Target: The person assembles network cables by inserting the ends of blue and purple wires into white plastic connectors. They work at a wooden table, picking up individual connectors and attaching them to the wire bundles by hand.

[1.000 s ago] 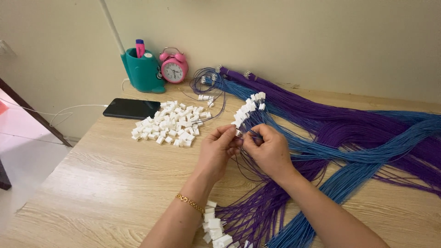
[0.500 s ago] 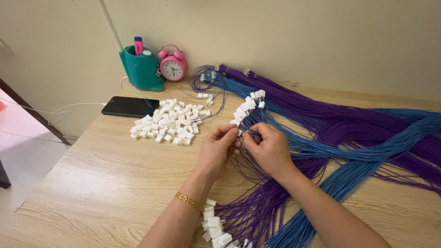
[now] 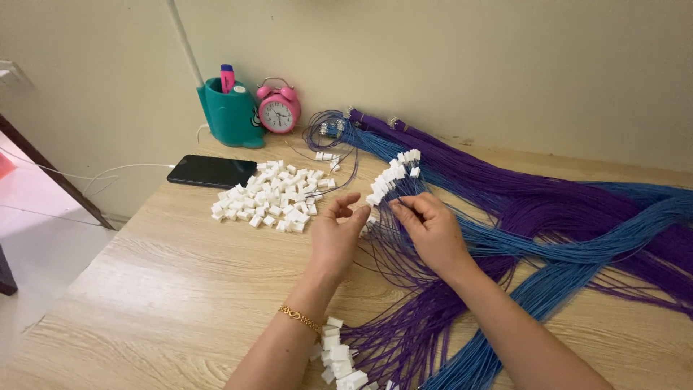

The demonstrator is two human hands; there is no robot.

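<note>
Both hands sit close together over the middle of the wooden table (image 3: 144, 289), and I see them working at the same small spot. My left hand (image 3: 336, 235) has thumb and forefinger nipped together on what looks like a small white connector (image 3: 363, 214), though it is mostly hidden by the fingertips. My right hand (image 3: 429, 227) is curled, its thumb and forefinger pinching thin purple wires (image 3: 404, 249) just beside the left fingertips; the two hands are near but I cannot tell whether they touch. A gold bracelet (image 3: 299, 316) circles the left wrist.

Just beyond the fingers lies a row of wires already fitted with white connectors (image 3: 393, 175), fanned out on the table. Left of the hands, well within reach, a loose pile of white connector housings (image 3: 271, 196) is spread on the wood. Another cluster of finished white connectors (image 3: 339, 354) lies near the table's front edge, between my forearms.

Long bundles of purple wire (image 3: 520, 195) and blue wire (image 3: 577, 245) sweep across the right half of the table, from the wall toward the near edge.

At the back, against the wall, stand a teal pen holder (image 3: 231, 115) with a pink marker in it and a pink twin-bell alarm clock (image 3: 278, 110) just beside it. A black phone (image 3: 211, 171) lies flat in front of them, a white cable running off its left end.
</note>
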